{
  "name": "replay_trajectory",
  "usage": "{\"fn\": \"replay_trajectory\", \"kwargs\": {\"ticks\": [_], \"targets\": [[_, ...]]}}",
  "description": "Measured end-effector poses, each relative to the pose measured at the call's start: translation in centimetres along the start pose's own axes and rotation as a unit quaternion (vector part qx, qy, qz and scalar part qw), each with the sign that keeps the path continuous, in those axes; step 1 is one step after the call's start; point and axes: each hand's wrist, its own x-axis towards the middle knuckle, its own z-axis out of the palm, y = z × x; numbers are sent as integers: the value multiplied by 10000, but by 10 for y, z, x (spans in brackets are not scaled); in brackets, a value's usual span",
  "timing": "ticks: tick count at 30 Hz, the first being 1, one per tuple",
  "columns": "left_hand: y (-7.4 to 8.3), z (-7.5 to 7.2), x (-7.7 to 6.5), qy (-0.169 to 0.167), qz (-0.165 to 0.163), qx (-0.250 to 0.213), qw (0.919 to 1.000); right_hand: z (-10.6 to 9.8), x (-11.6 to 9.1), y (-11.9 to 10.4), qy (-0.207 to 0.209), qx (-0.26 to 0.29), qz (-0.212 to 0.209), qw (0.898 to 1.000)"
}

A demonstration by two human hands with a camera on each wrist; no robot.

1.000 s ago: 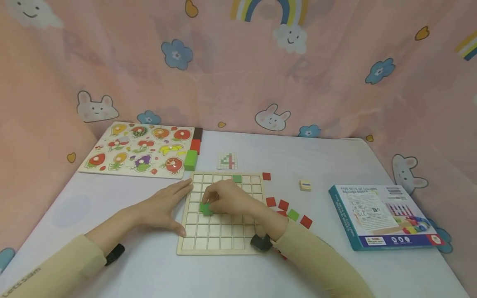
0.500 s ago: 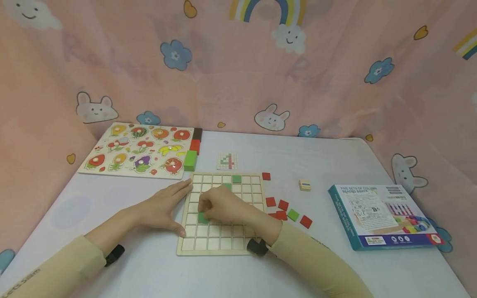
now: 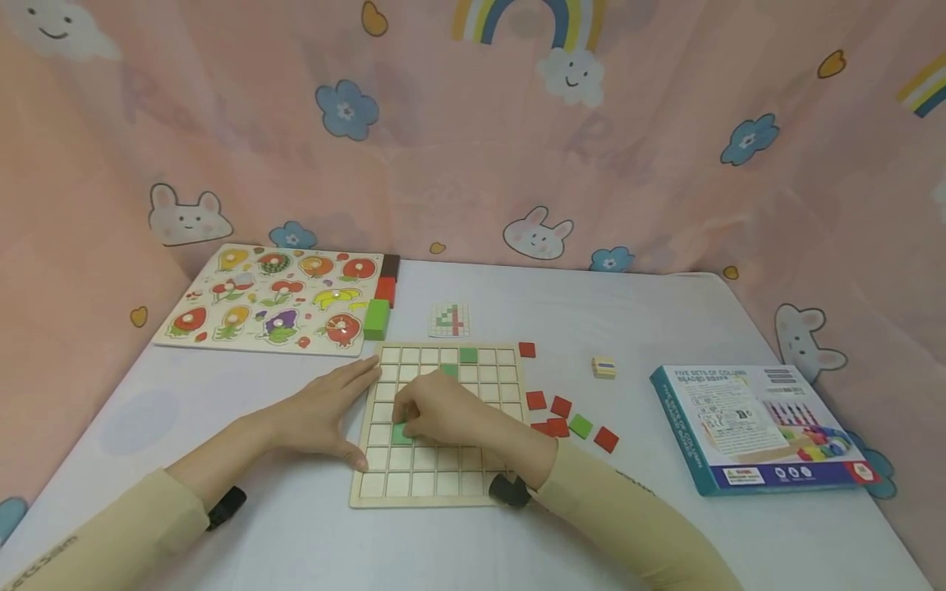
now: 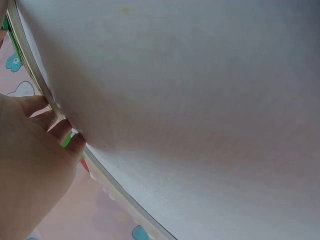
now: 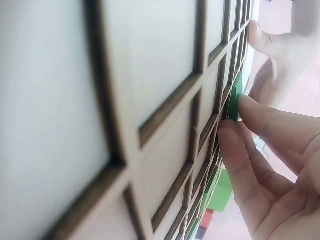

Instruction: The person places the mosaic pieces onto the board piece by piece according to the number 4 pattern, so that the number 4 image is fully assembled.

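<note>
A wooden grid board lies on the white table. My left hand rests along its left edge with fingers spread; in the left wrist view, the fingertips touch the board's rim. Over the grid, my right hand has curled fingers at a green square tile in a left-hand cell. The right wrist view shows thumb and index finger pinching that tile, which sits slightly tilted at its cell. Other green tiles lie in cells farther up, one at the top row; my right hand hides part of the grid.
Several red tiles and a green tile lie right of the board. Behind it is a pattern card. A fruit puzzle, a green block, a small wooden piece and a box stand around.
My right hand has moved down and slightly left with the green tile, from a higher cell to a lower left one, then stayed there. My left hand has not moved.
</note>
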Motion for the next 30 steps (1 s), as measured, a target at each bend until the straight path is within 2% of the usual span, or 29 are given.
{"fn": "replay_trajectory", "kwargs": {"ticks": [6,10,17,22,25,30], "targets": [[0,1,0,15,19,17,10000,-6,-4,2,14,110,63,9999],[1,0,0,3,19,45,10000,-23,-14,13,122,251,298,9992],[2,1,1,-15,-46,45,10000,-64,-51,59,244,219,597,9977],[1,1,1,-15,-55,76,10000,-85,-83,96,86,159,1117,9936],[0,2,2,-28,-104,101,9999,-94,-100,116,-97,196,1290,9914],[-2,4,3,4,-97,111,9999,-101,-120,143,-598,238,1263,9899]]}}
